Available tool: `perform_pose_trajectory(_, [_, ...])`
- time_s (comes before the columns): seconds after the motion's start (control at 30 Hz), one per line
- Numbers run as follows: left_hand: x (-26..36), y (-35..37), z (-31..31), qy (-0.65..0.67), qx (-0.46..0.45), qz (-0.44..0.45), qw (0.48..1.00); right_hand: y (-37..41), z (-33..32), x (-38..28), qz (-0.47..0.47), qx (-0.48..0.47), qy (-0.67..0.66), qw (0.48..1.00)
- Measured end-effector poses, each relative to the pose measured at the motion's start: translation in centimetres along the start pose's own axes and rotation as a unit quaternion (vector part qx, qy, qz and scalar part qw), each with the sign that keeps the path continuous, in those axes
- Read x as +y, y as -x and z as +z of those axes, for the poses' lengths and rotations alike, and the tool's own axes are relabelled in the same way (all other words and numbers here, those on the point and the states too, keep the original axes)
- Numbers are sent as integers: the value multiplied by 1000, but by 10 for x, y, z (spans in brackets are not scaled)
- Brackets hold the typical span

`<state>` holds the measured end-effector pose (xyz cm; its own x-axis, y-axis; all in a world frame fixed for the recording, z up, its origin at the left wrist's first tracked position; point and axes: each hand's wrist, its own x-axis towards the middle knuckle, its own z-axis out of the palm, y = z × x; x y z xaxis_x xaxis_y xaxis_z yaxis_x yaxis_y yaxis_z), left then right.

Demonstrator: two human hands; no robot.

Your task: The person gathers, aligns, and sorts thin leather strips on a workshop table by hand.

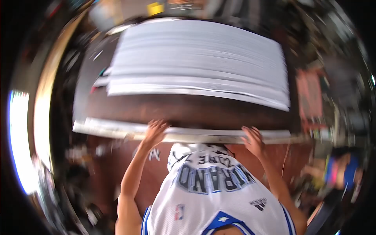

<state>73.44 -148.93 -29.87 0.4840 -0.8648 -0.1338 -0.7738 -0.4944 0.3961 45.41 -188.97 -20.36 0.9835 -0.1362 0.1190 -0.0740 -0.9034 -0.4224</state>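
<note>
A wide stack of white sheets (199, 58) lies fanned in overlapping layers on a dark brown table (176, 109). Along the table's near edge runs a narrow white strip (207, 132) beside a pale edge rail (203, 139). My left hand (156, 131) rests at this edge, left of centre, palm down with its fingers reaching over the strip. Farther right, my right hand (253, 139) touches the same edge with its fingers apart. Neither hand shows anything gripped in it. The frame is blurred by motion.
Small items, one of them red (93, 89), lie left of the stack. A reddish stool or chair (309, 94) stands to the right. At the lower right is a blurred person in blue (346, 170). Bright openings line the far left.
</note>
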Motion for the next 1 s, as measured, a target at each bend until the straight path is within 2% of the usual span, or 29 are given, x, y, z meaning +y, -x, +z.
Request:
perform_pose_trajectory(0.03, [-12,8,-8,-1,20,19,1000,-7,19,-13,-2,12,-30,999])
perform_pose_trajectory(0.07, [-15,10,-20,-5,-1,16,1000,-15,34,-25,-23,14,-37,999])
perform_pose_trajectory(0.13, [-21,15,-35,5,-3,45,999,-26,65,-48,-31,-25,-26,999])
perform_pose_trajectory(0.2, [1,9,-33,1,-10,40,999,-26,82,-36,-72,-35,-25,996])
perform_pose_trajectory(0.27, [-4,10,-26,-11,-6,52,999,-27,91,-44,-37,-61,-9,997])
perform_pose_trajectory(0.33, [4,8,-35,-22,-18,72,997,-24,97,-42,-33,-34,-2,999])
perform_pose_trajectory(0.43, [2,-5,-48,79,-30,92,992,-22,105,-45,-31,-23,13,999])
perform_pose_trajectory(0.47, [-1,-15,-46,132,-23,94,987,-22,104,-43,-26,-32,20,999])
perform_pose_trajectory(0.5, [3,-29,-47,120,57,137,982,-24,98,-45,-30,-34,-7,999])
perform_pose_trajectory(0.6, [4,-79,-47,95,91,61,990,-25,85,-57,7,-11,-45,999])
perform_pose_trajectory(0.67, [11,-121,-40,179,134,53,973,-30,82,-58,16,-3,-53,998])
perform_pose_trajectory(0.77, [64,-183,-51,229,181,115,949,-39,82,-48,59,141,-86,984])
perform_pose_trajectory(0.8, [80,-201,-51,240,179,132,945,-43,79,-44,57,142,-86,984])
perform_pose_trajectory(0.87, [122,-231,-55,225,151,141,952,-46,72,-29,134,208,-185,951])
perform_pose_trajectory(0.9, [145,-252,-40,212,138,141,957,-43,66,-9,129,228,-202,944])
perform_pose_trajectory(1.0, [175,-293,-22,182,123,162,962,-43,53,-1,183,233,-212,931])
